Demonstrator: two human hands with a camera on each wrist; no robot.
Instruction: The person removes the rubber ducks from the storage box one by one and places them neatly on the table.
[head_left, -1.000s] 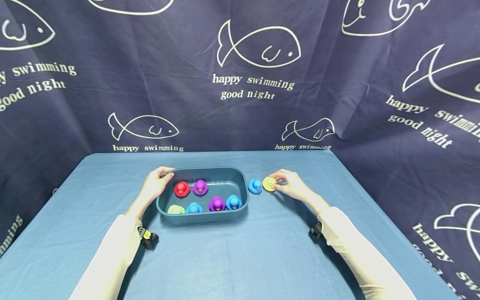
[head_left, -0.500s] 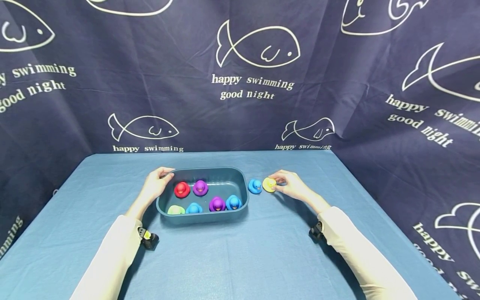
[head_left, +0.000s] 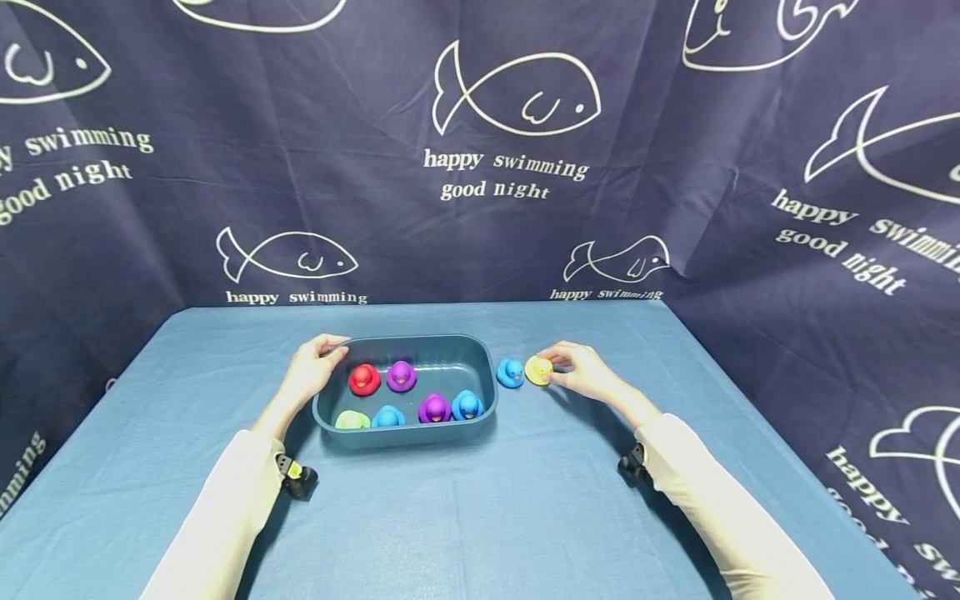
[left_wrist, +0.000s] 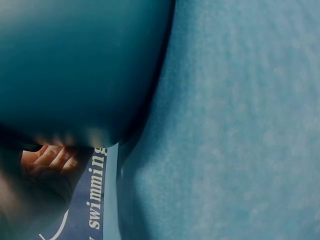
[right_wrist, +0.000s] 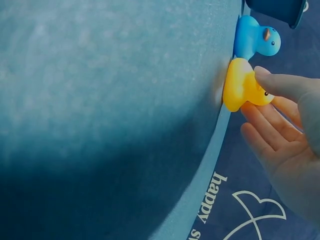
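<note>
nearest: cream sleeves (head_left: pixel 213 521) with black wrist cameras (head_left: pixel 302 482), over blue tablecloth (head_left: pixel 465 533). next, dark teal tub (head_left: pixel 405 436); along its near wall a green duck (head_left: pixel 352 420), left blue duck (head_left: pixel 387 417), near purple duck (head_left: pixel 434 409), right blue duck (head_left: pixel 467 406); behind them a red duck (head_left: pixel 364 380) and far purple duck (head_left: pixel 401 377). left hand (head_left: pixel 307 367) grips the tub's far left corner. right hand (head_left: pixel 583 372) pinches the yellow rubber duck (right_wrist: pixel 234 90) by its head; that duck sits upright on the tablecloth, outside the tub, a loose blue duck (head_left: pixel 509 374) between. change over the last second: almost none, hands and ducks keep their places. reading: yellow one held, apparently not yet lifted; two ducks remain outside. farthest, navy fish-print backdrop (head_left: pixel 517 242).
</note>
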